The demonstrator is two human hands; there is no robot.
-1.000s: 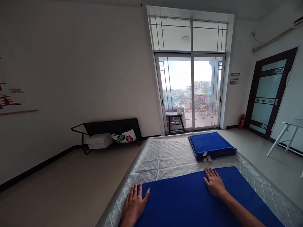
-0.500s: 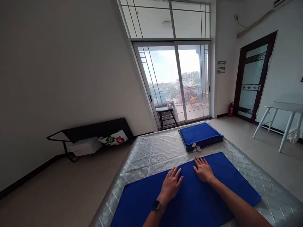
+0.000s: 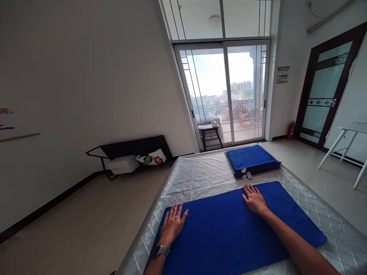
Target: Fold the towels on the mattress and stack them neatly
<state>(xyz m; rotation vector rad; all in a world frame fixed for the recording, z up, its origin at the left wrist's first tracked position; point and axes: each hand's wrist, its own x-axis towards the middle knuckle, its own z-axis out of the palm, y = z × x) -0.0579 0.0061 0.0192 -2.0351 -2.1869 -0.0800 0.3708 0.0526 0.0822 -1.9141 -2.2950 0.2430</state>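
Note:
A blue fabric sheet [image 3: 218,233], perhaps a folded bag, lies spread flat on a silver quilted cover [image 3: 183,179]. My left hand [image 3: 172,223], with a watch on its wrist, rests flat near the sheet's far left corner, fingers stretched out. On the far edge, right of the middle, my right hand [image 3: 254,199] lies palm down with its fingers extended. Neither hand grips anything. Beyond the right hand sits a neat stack of folded blue fabric pieces [image 3: 252,158], with white tags on its near side.
A black low rack [image 3: 134,147] holding a white box [image 3: 122,165] and a printed bag [image 3: 151,158] stands by the left wall. Behind the table are a dark stool [image 3: 208,128] and sliding glass doors [image 3: 226,95]. A white stool [image 3: 344,143] is at right.
My left hand has slid left across the blue sheet towards its far left corner. My right hand stays at about the same place on the sheet. The view has turned slightly left.

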